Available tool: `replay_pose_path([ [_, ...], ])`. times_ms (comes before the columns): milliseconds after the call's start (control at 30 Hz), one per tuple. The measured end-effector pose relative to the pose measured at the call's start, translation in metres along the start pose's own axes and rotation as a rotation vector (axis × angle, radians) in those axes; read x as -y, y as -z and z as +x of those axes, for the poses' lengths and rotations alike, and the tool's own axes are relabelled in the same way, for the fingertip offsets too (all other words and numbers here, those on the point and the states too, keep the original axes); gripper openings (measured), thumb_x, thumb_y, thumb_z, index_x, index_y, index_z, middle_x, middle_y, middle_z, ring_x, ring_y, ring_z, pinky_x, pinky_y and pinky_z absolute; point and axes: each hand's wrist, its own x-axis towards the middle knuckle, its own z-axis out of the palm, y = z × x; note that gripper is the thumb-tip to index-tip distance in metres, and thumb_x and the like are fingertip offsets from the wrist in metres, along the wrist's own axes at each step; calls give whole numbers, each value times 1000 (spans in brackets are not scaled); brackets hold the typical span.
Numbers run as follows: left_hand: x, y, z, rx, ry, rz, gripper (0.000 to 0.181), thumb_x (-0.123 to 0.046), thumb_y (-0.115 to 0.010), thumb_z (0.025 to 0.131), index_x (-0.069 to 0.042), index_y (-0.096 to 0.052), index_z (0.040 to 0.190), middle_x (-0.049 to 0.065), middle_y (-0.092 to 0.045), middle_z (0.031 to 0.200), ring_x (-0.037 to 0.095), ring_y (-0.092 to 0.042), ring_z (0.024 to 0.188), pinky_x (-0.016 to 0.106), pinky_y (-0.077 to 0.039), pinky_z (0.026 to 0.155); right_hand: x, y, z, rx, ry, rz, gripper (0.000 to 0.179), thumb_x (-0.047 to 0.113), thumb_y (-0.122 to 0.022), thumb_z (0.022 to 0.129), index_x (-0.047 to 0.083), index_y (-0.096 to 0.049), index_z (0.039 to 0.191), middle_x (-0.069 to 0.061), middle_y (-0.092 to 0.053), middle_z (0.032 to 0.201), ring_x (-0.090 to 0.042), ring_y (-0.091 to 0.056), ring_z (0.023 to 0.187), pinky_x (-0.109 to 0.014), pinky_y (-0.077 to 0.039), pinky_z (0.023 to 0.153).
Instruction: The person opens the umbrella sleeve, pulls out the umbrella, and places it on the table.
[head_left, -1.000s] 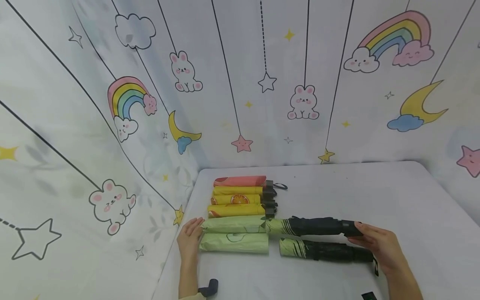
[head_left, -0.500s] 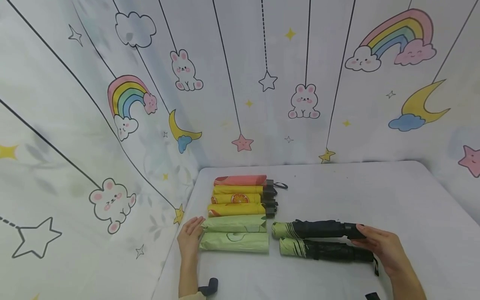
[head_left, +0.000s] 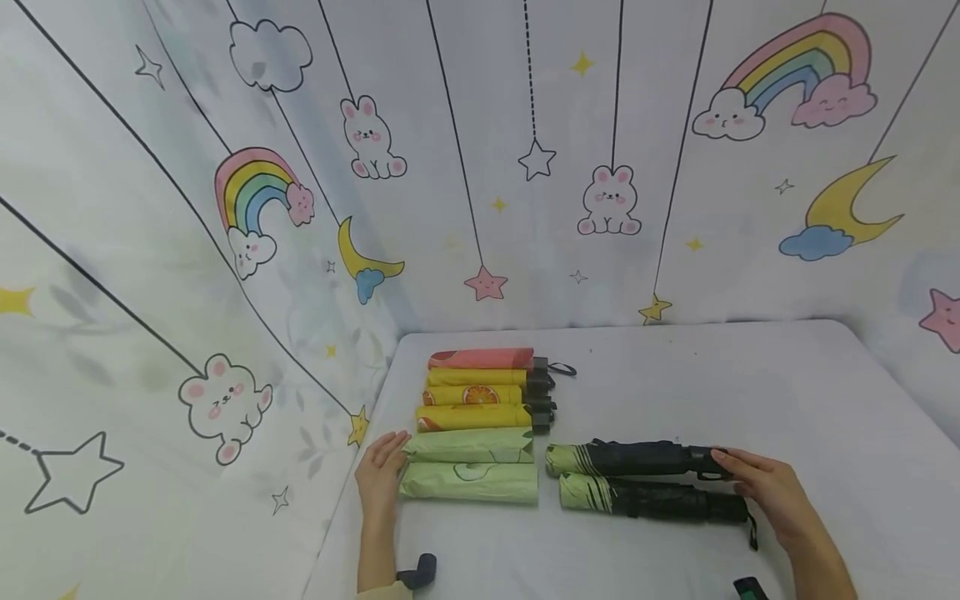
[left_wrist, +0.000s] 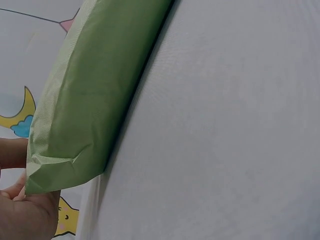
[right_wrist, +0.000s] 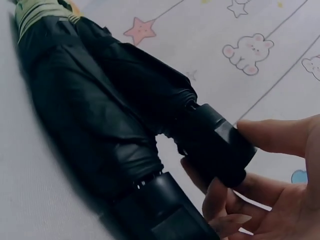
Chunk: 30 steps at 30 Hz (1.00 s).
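Near the table's left edge, my left hand (head_left: pixel 379 477) holds the closed end of a light green umbrella sleeve (head_left: pixel 467 447) at its fingertips. A second green sleeve (head_left: pixel 480 483) with an avocado print lies just in front, and hides part of that hand in the left wrist view. To the right, my right hand (head_left: pixel 772 493) grips the black handle (right_wrist: pixel 212 145) of a folded black-and-green umbrella (head_left: pixel 637 458) between thumb and fingers. Another folded umbrella (head_left: pixel 652 500), with a wrist strap, lies in front of it. A small gap separates the umbrellas from the sleeves.
Behind the green sleeves lie several sleeved umbrellas in a row: a red one (head_left: pixel 480 358) at the back, then yellow ones such as the orange-slice one (head_left: pixel 480 395). A white cloth covers the table (head_left: pixel 712 375). Printed curtains (head_left: pixel 525 217) hang behind and left.
The right hand has drawn the rear umbrella rightward, apart from its green sleeve, and it now lies alongside the front umbrella. My left hand has stayed at the sleeve's end.
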Motion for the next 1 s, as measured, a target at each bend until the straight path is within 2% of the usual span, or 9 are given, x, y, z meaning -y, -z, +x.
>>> replay_pose_path([
  [133, -5, 0, -3, 2, 9, -12, 46, 4, -59, 102, 2, -49, 147, 20, -63, 142, 30, -61, 132, 19, -55, 97, -2, 1, 1, -11, -20, -93, 66, 54, -62, 102, 2, -63, 142, -4, -60, 144, 18, -50, 99, -18, -54, 85],
  [233, -14, -1, -8, 14, 18, -26, 46, 6, -59, 101, 5, -49, 147, 22, -63, 142, 32, -61, 133, 21, -55, 98, -4, 2, 2, -24, -42, -113, 67, 58, -63, 100, 5, -65, 141, 1, -64, 139, -9, -59, 121, -37, -54, 99],
  [300, -20, -2, -11, 20, 27, -26, 47, 6, -59, 101, 5, -49, 146, 22, -62, 142, 32, -60, 133, 22, -55, 98, -5, 2, 3, -38, -55, -127, 68, 61, -62, 99, 6, -67, 138, 1, -68, 134, -32, -53, 134, -52, -50, 105],
  [367, -24, -2, -14, 25, 28, -18, 47, 6, -59, 101, 6, -48, 147, 22, -62, 143, 32, -60, 133, 21, -55, 98, -6, 1, 3, -46, -58, -150, 69, 62, -60, 100, 4, -68, 136, -5, -69, 135, -47, -41, 143, -60, -47, 104],
  [533, -25, -2, -15, 25, 23, -27, 48, 6, -59, 101, 6, -48, 147, 23, -62, 143, 32, -60, 133, 23, -54, 100, -5, -1, 6, -69, -32, -251, 70, 60, -52, 104, -1, -66, 136, -24, -62, 142, -47, -48, 135, -48, -54, 92],
  [633, -23, -2, -13, 21, 17, -31, 48, 6, -59, 101, 7, -48, 147, 23, -62, 142, 32, -61, 132, 22, -55, 99, -2, -3, 8, -70, -41, -263, 72, 59, -51, 105, -4, -63, 138, -29, -57, 145, -50, -49, 133, -52, -54, 94],
  [767, -16, -1, -8, 15, 5, -27, 48, 6, -59, 100, 7, -48, 146, 24, -62, 142, 32, -62, 131, 18, -56, 94, 1, -5, 8, -66, -51, -269, 75, 60, -50, 105, -5, -60, 140, -33, -49, 150, -55, -44, 136, -65, -48, 101],
  [900, -3, 0, 0, -5, 3, -28, 47, 6, -60, 100, 2, -51, 146, 21, -64, 141, 30, -62, 131, 15, -55, 92, 5, -6, 8, -80, -61, -281, 81, 64, -50, 104, -7, -56, 143, -35, -43, 154, -58, -38, 139, -71, -41, 106],
  [1000, 1, 1, 2, -14, 7, -22, 47, 4, -60, 101, 0, -51, 147, 18, -64, 142, 27, -63, 131, 16, -55, 93, 9, -7, 7, -109, -65, -286, 85, 65, -50, 103, -9, -54, 144, -36, -42, 154, -59, -39, 138, -71, -43, 104],
])
